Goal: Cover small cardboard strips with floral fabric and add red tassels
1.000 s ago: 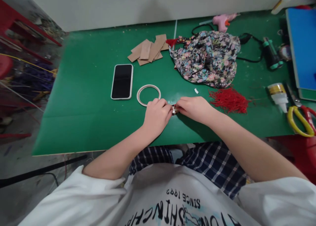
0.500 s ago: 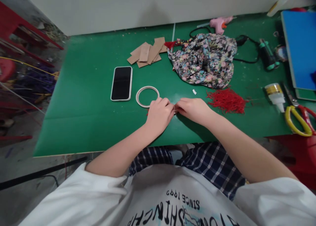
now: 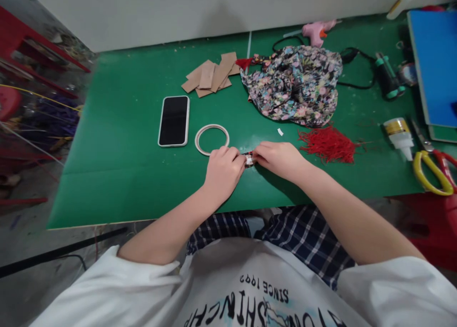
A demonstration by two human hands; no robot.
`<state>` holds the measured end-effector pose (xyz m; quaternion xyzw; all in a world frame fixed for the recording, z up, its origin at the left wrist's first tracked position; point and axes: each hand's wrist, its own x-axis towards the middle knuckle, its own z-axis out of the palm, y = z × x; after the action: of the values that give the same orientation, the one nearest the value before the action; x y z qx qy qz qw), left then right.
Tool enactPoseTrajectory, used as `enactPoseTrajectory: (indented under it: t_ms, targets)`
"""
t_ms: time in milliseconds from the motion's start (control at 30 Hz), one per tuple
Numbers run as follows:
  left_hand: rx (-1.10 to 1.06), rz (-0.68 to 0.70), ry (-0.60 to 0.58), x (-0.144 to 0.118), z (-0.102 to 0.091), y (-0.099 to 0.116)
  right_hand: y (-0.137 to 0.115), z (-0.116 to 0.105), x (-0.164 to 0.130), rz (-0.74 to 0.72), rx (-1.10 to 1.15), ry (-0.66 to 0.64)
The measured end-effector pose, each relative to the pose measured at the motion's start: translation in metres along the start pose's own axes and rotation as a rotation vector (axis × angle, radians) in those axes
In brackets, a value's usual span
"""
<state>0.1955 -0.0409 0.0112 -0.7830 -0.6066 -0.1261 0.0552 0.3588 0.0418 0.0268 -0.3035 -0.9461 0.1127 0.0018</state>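
A small dark-and-red strip with a white patch (image 3: pixel 249 160) lies low over the green table (image 3: pixel 117 174), between my two hands. Its left end is pinched by my left hand (image 3: pixel 224 171), whose closed fingers hide part of it. My right hand (image 3: pixel 280 158) has its fingertips closed on the right end. Just beyond my left hand lies a roll of narrow white tape (image 3: pixel 197 146), flat and close to the knuckles. A bundle of red threads (image 3: pixel 326 144) rests to the right of my right hand, and a tiny white scrap (image 3: pixel 280 132) sits above it.
A phone (image 3: pixel 173 121) lies left of the tape, with cardboard pieces (image 3: pixel 210 74) behind. Crumpled floral fabric (image 3: pixel 296 86) and a pink glue gun (image 3: pixel 316 33) are at the back. Rightward are a glue bottle (image 3: pixel 398 134), scissors (image 3: pixel 430 170) and a blue board (image 3: pixel 435 65).
My left hand has shifted slightly left, away from my right hand. The strip and its white patch now show between the fingers, where they were mostly covered before.
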Motion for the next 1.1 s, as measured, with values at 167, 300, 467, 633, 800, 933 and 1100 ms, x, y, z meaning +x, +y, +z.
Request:
enactPoseTrajectory:
  t_ms: [167, 300, 467, 633, 800, 933, 1100]
  targets:
    - [0.031, 0.022, 0.024, -0.004, 0.000, -0.001, -0.001, 0.003, -0.003, 0.012, 0.009, 0.027]
    - [-0.012, 0.005, 0.039, -0.006, 0.001, -0.002, 0.000, 0.007, -0.006, -0.001, 0.030, 0.072]
    - [-0.195, -0.097, 0.094, -0.010, 0.006, -0.010, -0.005, 0.009, -0.003, -0.031, 0.020, 0.111]
    - [-0.262, -0.041, 0.136, -0.011, 0.010, -0.018, -0.014, 0.009, 0.004, -0.042, -0.088, 0.064]
    - [-0.240, -0.004, 0.140, -0.010, 0.010, -0.019, -0.024, 0.006, 0.012, -0.059, -0.118, 0.022]
    - [-0.222, -0.001, 0.132, -0.009, 0.010, -0.019, -0.022, 0.005, 0.012, -0.040, -0.091, 0.012]
    - [-0.217, -0.020, 0.132, -0.010, 0.011, -0.018, -0.011, 0.007, 0.005, -0.031, -0.013, 0.034]
